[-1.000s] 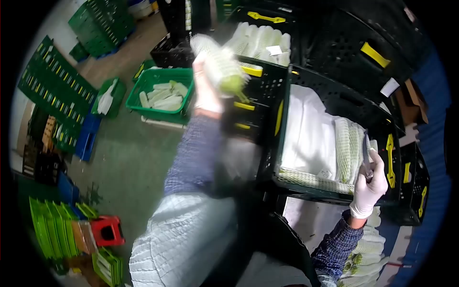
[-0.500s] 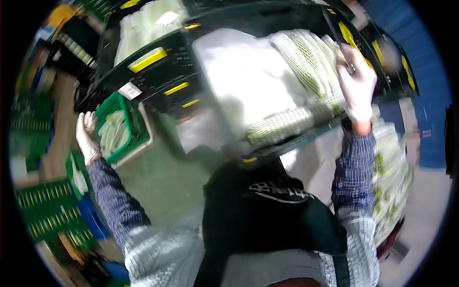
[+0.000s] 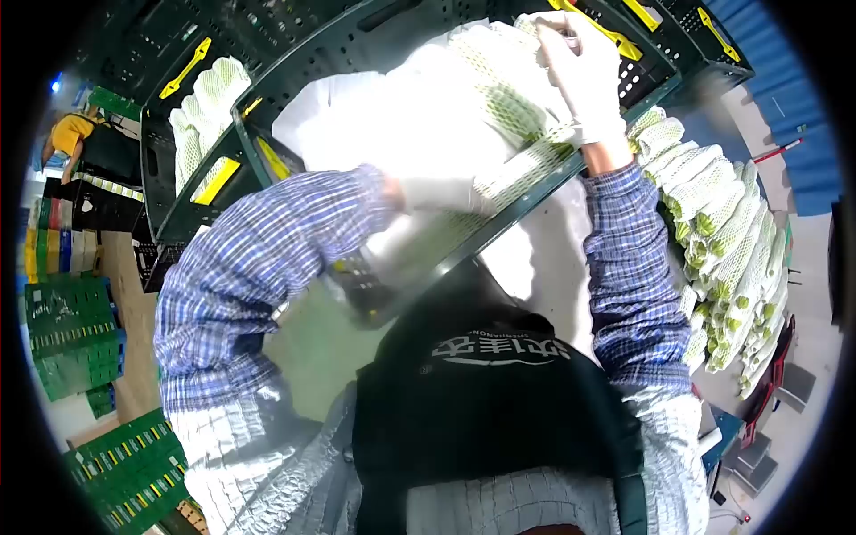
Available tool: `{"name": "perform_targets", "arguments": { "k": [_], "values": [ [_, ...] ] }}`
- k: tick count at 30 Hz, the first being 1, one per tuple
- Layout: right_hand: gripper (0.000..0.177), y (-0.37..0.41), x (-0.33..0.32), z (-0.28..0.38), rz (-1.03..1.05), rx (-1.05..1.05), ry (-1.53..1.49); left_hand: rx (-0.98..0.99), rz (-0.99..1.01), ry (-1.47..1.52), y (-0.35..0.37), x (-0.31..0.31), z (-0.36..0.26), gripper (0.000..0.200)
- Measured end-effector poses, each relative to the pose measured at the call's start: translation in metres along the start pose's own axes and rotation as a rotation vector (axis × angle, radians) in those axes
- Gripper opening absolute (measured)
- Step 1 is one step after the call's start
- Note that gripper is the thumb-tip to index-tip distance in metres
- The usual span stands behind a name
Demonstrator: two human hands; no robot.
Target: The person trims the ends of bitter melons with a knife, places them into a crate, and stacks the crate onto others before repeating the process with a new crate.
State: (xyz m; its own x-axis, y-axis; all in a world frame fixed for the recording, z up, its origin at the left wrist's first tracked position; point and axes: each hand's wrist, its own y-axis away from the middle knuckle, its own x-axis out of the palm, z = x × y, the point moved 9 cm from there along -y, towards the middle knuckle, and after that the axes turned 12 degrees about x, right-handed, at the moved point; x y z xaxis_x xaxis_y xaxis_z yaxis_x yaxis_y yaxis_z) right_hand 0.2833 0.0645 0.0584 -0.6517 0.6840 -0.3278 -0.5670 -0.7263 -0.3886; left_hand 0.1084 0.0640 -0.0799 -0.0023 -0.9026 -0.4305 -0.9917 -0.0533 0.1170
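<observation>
A dark green crate (image 3: pixel 499 230) in front of me holds a white liner (image 3: pixel 357 120) and long green vegetables in white net sleeves (image 3: pixel 504 102). My right hand (image 3: pixel 584 85), in a white glove, is at the crate's far right, its fingers curled at the upper end of a net-sleeved vegetable. My left hand (image 3: pixel 441 192), also gloved, reaches across over the near rim and lies against the net-sleeved vegetable along the front. Glare and blur hide its fingers.
Many more net-sleeved vegetables (image 3: pixel 713 214) are piled at the right. Another crate (image 3: pixel 192 209) with sleeved vegetables (image 3: pixel 209 111) stands at the left. Green stacked crates (image 3: pixel 71 339) are farther left, and a person in yellow (image 3: pixel 71 134) bends there.
My left hand has moved from beside a small green basket on the left to inside the crate. My right hand has shifted up and left along the vegetables. The view has turned.
</observation>
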Motion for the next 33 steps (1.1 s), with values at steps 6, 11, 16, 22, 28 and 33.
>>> {"name": "perform_targets", "arguments": {
  "k": [6,11,16,22,28,33],
  "values": [
    [0.022,0.012,-0.003,0.007,-0.120,-0.268,0.089,-0.214,0.590,-0.169,-0.031,0.060,0.068,0.053],
    [0.030,0.010,0.012,-0.033,0.051,0.052,-0.401,-0.434,0.300,0.103,-0.002,0.019,0.079,0.054],
    [0.026,0.010,-0.028,0.003,-0.156,0.023,-0.281,-0.440,-0.414,0.843,0.049,-0.056,0.057,0.056],
    [0.024,0.013,-0.026,0.004,-0.126,0.083,-0.419,0.011,-0.907,0.946,0.099,-0.105,-0.026,0.060],
    [0.043,0.037,-0.009,0.074,0.087,-0.251,-0.296,0.224,-0.717,0.526,0.086,-0.087,-0.084,0.091],
    [0.038,0.050,-0.008,0.103,0.177,-0.214,-0.231,0.274,-0.771,0.259,0.090,-0.088,-0.099,0.093]
  ]
}}
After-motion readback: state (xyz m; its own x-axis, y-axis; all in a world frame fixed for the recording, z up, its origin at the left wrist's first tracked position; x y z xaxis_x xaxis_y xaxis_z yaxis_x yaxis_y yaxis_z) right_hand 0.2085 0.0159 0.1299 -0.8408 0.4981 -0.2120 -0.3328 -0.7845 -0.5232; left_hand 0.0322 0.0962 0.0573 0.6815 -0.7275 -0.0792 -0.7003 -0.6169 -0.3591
